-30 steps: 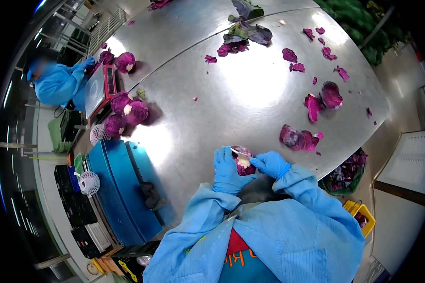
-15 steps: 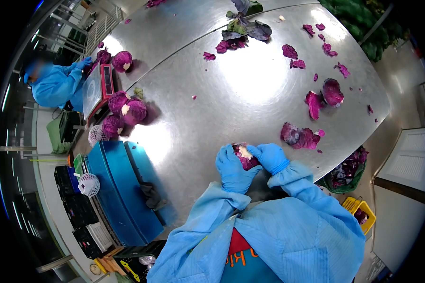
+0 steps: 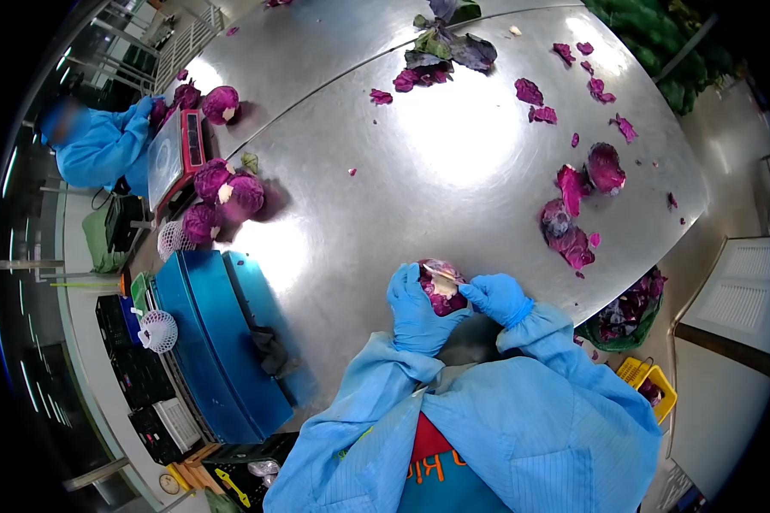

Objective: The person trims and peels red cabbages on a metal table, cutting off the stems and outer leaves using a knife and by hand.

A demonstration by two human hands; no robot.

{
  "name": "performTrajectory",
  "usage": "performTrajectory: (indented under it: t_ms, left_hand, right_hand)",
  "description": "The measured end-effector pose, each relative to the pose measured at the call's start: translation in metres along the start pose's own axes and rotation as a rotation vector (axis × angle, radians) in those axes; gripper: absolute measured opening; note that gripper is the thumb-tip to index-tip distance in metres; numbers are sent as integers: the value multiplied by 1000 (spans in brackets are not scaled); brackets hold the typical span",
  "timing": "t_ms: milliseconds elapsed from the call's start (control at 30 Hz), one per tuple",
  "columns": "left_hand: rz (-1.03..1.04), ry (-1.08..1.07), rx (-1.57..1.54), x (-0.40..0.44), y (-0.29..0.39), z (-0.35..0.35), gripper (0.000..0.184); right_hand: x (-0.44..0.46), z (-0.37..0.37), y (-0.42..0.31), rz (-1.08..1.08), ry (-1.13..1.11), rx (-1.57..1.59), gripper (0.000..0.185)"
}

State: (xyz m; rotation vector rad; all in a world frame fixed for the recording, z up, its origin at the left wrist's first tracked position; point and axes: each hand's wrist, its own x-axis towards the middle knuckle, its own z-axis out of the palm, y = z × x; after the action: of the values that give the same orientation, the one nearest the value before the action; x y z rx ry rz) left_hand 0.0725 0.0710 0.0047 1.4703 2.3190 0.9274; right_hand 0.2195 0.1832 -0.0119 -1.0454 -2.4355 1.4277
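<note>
A red cabbage (image 3: 444, 301) with a pale cut stem end is held over the near edge of the metal table (image 3: 359, 222). My left hand (image 3: 417, 309), in a blue glove, is wrapped round its left side and underside. At the cabbage's right side is my right hand (image 3: 497, 298), also gloved, closed on a small light-coloured tool, seemingly a knife, whose thin blade (image 3: 441, 275) lies across the stem end. Torn purple leaves (image 3: 567, 238) rest on the table to the right, near a cabbage piece (image 3: 606, 168).
Several cabbages (image 3: 245, 196) sit at the left by a red scale (image 3: 192, 141); a person in blue (image 3: 104, 147) stands behind it. A blue box (image 3: 214, 342) is at the near left. Right of the table are a leaf-filled bag (image 3: 629, 316) and a yellow basket (image 3: 661, 392).
My right hand has moved away from the cabbage's top to its right side, and the blade shows again. The near-right torn leaves have shifted right and turned.
</note>
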Motion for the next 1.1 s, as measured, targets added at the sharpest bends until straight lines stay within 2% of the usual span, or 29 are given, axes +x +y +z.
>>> performTrajectory:
  t_ms: [133, 233, 333, 433, 533, 767, 833, 933, 1033, 1100]
  left_hand:
    - [-20, -2, -21, 1, 1, 0, 113]
    - [-81, -81, -4, 6, 7, -3, 111]
    - [-126, -53, -9, 7, 7, 0, 110]
    - [-154, -65, 13, 17, 11, -2, 108]
    - [-128, -55, 81, 18, 13, 1, 108]
    - [-195, -152, 71, 23, 13, 2, 113]
    - [-185, -137, 108, 21, 12, 6, 112]
    - [-189, -85, 83, 22, 17, 2, 105]
    - [-136, -59, 109, 22, 19, 1, 99]
    - [-153, -52, -26, 18, 15, -7, 95]
  right_hand:
    - [16, -1, 15, -31, -127, -90, 61]
    - [27, -11, 11, -17, -224, -131, 67]
    - [32, -9, 6, 41, -206, -266, 70]
    - [33, -13, -11, 128, -247, -234, 69]
    - [35, -14, -13, 70, -307, -386, 68]
    - [42, -18, -13, 78, -272, -379, 69]
    - [42, -19, -15, 106, -292, -308, 69]
    - [44, -19, -30, 241, -186, -415, 70]
    - [41, -12, -16, 151, -84, -273, 72]
    - [36, -2, -14, 134, -31, -127, 63]
